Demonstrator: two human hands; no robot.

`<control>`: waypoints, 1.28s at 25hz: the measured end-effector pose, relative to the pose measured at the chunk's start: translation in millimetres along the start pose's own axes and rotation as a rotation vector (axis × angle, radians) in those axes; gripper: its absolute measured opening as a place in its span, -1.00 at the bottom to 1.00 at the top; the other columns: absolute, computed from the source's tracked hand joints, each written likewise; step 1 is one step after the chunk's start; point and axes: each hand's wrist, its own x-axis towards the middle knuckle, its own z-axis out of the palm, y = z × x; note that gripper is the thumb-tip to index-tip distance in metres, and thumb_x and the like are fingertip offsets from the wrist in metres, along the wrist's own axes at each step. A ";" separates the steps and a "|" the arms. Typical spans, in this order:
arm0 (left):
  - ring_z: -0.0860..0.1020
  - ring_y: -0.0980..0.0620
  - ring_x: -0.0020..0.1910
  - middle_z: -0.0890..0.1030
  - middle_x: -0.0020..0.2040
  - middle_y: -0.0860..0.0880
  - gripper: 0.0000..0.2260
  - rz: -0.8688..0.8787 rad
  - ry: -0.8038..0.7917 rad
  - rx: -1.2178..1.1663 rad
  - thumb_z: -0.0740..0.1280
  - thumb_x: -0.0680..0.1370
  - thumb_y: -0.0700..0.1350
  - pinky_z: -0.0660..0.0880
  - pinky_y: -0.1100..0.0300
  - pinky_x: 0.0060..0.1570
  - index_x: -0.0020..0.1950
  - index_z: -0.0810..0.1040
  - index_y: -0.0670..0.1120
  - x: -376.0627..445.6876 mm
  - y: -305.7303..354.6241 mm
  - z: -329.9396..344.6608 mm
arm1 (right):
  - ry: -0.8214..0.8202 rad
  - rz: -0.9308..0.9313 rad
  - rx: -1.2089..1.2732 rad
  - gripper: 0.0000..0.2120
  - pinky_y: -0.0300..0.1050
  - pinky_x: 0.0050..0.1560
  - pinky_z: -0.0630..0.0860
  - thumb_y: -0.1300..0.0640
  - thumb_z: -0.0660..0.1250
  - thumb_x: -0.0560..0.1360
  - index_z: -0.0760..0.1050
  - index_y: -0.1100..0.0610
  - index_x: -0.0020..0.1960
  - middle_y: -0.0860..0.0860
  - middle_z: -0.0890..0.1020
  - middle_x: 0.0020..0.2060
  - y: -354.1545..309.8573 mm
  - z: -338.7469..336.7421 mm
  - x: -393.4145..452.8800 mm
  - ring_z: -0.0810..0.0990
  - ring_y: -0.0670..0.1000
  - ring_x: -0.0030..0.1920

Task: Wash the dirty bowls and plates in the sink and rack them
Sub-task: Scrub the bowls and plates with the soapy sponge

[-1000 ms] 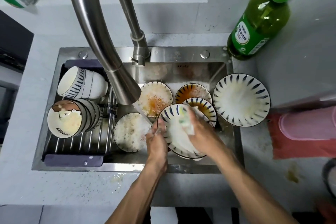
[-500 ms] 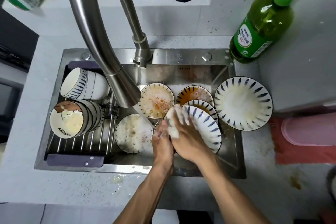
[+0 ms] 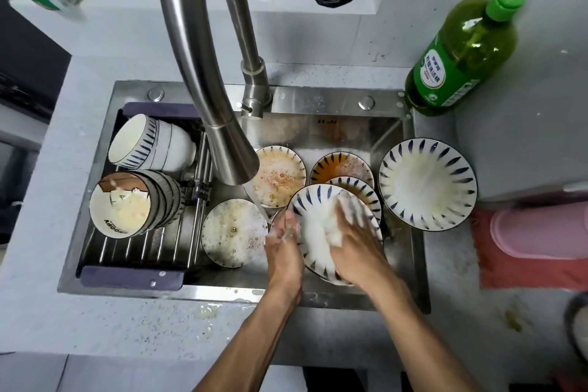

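Over the steel sink point(image 3: 318, 102) I hold a white plate with blue dashes point(image 3: 310, 210), tilted and covered in foam. My left hand point(image 3: 284, 243) grips its left rim. My right hand point(image 3: 353, 234) presses a foam-covered sponge point(image 3: 332, 231) against the plate's inside. Several dirty plates lie in the basin: an orange-stained one point(image 3: 278, 175), a foamy one point(image 3: 234, 231), and two stacked behind point(image 3: 340, 164). Rinsed bowls point(image 3: 149, 143) and a stack of bowls point(image 3: 127, 204) lie on their sides on the rack point(image 3: 133, 251).
The faucet point(image 3: 219, 124) hangs over the basin's left middle. A soapy blue-dash plate point(image 3: 426, 183) rests on the sink's right edge. A green soap bottle point(image 3: 461, 54) stands at the back right corner. A red cloth point(image 3: 525, 267) with a pink item lies on the right counter.
The plate has turned from facing right to facing up. My right hand slid with the sponge from its left rim to its middle. My left hand stays at the left rim.
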 end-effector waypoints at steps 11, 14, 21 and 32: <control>0.53 0.26 -0.01 0.55 -0.06 0.26 -0.77 0.075 -0.005 -0.035 0.12 0.68 0.08 0.41 0.31 0.08 0.28 0.48 0.19 -1.0 23.8 -11.6 | 0.120 -0.254 0.040 -0.17 0.03 0.57 -0.02 0.29 0.25 0.52 -0.15 -0.05 0.60 -0.07 -0.13 0.59 -26.2 14.9 -3.4 -0.16 -0.03 0.58; 0.47 0.16 0.16 0.50 0.07 0.21 -0.67 0.130 0.022 0.011 0.13 0.68 0.06 0.31 0.25 0.17 0.40 0.47 0.04 -15.3 17.9 -14.9 | 0.332 0.114 -0.093 -0.10 0.06 0.53 0.12 0.14 0.34 0.53 -0.26 -0.01 0.59 -0.03 -0.23 0.57 -0.5 11.6 -17.7 -0.11 0.06 0.58; 0.50 0.08 0.17 0.50 0.23 0.07 -0.56 0.088 -0.011 0.134 0.24 0.64 -0.23 0.42 0.17 0.23 0.51 0.29 -0.02 -15.6 26.6 -12.9 | 0.511 0.726 1.443 -0.81 -0.06 0.06 0.60 0.19 0.49 0.44 0.59 0.10 0.03 0.04 0.71 -0.04 -1.4 28.4 17.6 0.68 0.00 -0.05; 0.50 -0.04 0.25 0.57 0.25 -0.07 -0.63 0.103 -0.044 0.085 0.25 0.65 -0.05 0.40 0.04 0.34 0.46 0.37 -0.03 -7.2 37.7 -5.3 | 0.296 0.615 1.479 -0.69 0.02 0.08 0.57 0.14 0.52 0.39 0.58 0.08 0.12 -0.01 0.71 0.00 7.0 -6.5 14.2 0.67 -0.03 0.01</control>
